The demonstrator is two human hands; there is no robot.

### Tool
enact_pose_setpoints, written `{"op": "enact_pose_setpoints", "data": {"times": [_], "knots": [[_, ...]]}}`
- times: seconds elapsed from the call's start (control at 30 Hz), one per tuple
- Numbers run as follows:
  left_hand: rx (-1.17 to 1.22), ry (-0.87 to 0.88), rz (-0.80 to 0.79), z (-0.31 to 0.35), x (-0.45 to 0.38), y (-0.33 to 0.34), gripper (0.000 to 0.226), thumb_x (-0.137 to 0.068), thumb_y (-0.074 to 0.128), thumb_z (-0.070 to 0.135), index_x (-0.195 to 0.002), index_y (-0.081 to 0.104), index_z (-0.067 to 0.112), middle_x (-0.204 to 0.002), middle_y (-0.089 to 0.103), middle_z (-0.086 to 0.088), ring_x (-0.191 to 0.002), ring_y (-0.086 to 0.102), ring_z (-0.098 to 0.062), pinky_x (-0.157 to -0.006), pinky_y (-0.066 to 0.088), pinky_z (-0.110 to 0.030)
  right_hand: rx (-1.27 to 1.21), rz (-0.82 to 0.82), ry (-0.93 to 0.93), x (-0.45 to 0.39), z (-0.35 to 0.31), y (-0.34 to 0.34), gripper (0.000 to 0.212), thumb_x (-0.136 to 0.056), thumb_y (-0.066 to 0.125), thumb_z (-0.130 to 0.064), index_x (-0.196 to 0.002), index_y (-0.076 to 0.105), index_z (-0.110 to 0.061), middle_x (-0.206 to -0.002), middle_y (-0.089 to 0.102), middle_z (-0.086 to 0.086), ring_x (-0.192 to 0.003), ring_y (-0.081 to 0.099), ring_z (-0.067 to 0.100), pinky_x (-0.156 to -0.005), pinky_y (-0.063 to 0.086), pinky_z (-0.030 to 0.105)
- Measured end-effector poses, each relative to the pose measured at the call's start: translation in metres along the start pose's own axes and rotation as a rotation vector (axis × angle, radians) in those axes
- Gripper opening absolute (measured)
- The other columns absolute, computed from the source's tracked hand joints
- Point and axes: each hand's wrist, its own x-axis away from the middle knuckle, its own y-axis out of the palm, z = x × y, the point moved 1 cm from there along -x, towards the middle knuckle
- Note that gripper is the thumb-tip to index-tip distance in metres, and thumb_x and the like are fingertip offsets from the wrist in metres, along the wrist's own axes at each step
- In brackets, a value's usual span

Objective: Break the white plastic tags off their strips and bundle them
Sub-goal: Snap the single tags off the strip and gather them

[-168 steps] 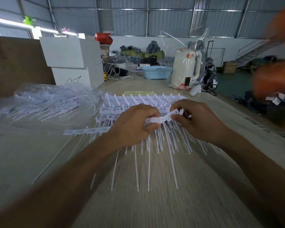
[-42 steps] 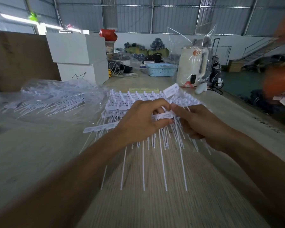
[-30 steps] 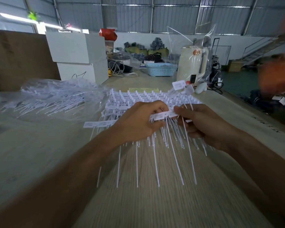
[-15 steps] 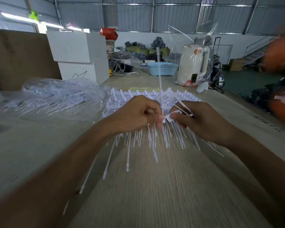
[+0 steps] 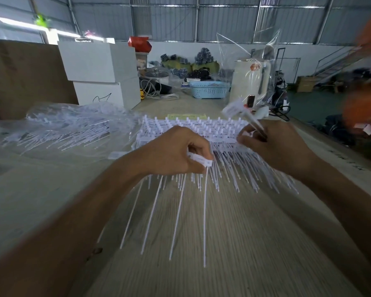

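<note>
The left hand (image 5: 176, 153) grips a strip of white tags (image 5: 198, 160), their long tails hanging toward the near edge of the wooden table (image 5: 234, 243). Apart from it, the right hand (image 5: 274, 146) pinches broken-off tags (image 5: 237, 110), raised and blurred. Stacked strips (image 5: 193, 129) lie just beyond both hands; a clear bag of tags (image 5: 73, 127) sits toward the left edge.

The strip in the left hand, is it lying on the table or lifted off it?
Lifted. The left hand grips the strip above the table, its long tails hanging down.
</note>
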Motion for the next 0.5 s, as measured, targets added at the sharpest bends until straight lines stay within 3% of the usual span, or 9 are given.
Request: {"op": "enact_pose_setpoints", "data": {"times": [0.07, 0.13, 0.23, 0.33, 0.43, 0.5], "knots": [[0.02, 0.009, 0.038, -0.003, 0.0, 0.0, 0.019, -0.078, 0.084, 0.013, -0.096, 0.079, 0.017, -0.087, 0.075, 0.01, -0.079, 0.067, -0.001, -0.072, 0.046, -0.01, -0.093, 0.031, 0.081, -0.001, 0.01, -0.008, 0.02, -0.095, 0.066, -0.031, -0.082, 0.073, -0.017, -0.061, 0.063, 0.007, -0.047, 0.052, 0.003, -0.05, 0.037, 0.018], [0.049, 0.023, 0.106, -0.006, -0.001, 0.002, 0.018, -0.081, 0.082, 0.016, -0.098, 0.078, 0.018, -0.088, 0.075, 0.006, -0.08, 0.068, -0.006, -0.073, 0.05, -0.018, -0.252, -0.008, 0.116, 0.0, 0.011, -0.009, 0.013, -0.094, 0.067, -0.032, -0.088, 0.075, -0.024, -0.062, 0.063, 0.009, -0.05, 0.054, 0.013, -0.054, 0.039, 0.024], [0.032, -0.002, 0.205, -0.01, -0.002, 0.009, 0.022, -0.082, 0.081, 0.022, -0.103, 0.076, 0.022, -0.087, 0.075, 0.004, -0.078, 0.067, -0.007, -0.077, 0.053, -0.024, -0.328, -0.145, 0.067, 0.004, 0.002, 0.003, 0.011, -0.095, 0.066, -0.025, -0.103, 0.073, -0.023, -0.054, 0.05, -0.008, -0.045, 0.041, 0.004, -0.05, 0.033, 0.012], [0.009, -0.025, 0.227, -0.013, -0.002, 0.015, 0.022, -0.083, 0.08, 0.025, -0.104, 0.074, 0.025, -0.085, 0.074, 0.006, -0.08, 0.067, -0.006, -0.079, 0.056, -0.035, -0.347, -0.141, 0.05, 0.003, -0.003, 0.009, 0.016, -0.096, 0.063, -0.01, -0.106, 0.071, -0.02, -0.058, 0.054, -0.017, -0.051, 0.045, -0.002, -0.053, 0.037, 0.013], [-0.008, -0.025, 0.224, -0.013, -0.003, 0.019, 0.022, -0.083, 0.079, 0.025, -0.105, 0.074, 0.026, -0.088, 0.074, 0.006, -0.083, 0.068, -0.011, -0.078, 0.055, -0.043, -0.424, -0.081, 0.075, 0.004, -0.009, 0.012, 0.02, -0.097, 0.06, -0.009, -0.109, 0.069, -0.022, -0.056, 0.043, -0.007, -0.051, 0.038, 0.008, -0.052, 0.036, 0.022], [-0.025, -0.03, 0.225, -0.012, -0.004, 0.021, 0.024, -0.084, 0.079, 0.026, -0.107, 0.074, 0.027, -0.089, 0.074, 0.008, -0.084, 0.068, -0.01, -0.079, 0.055, -0.043, -0.544, -0.019, 0.134, 0.004, -0.008, 0.014, 0.018, -0.1, 0.056, -0.013, -0.107, 0.071, -0.022, -0.059, 0.041, 0.001, -0.05, 0.038, 0.01, -0.049, 0.035, 0.018]]}}
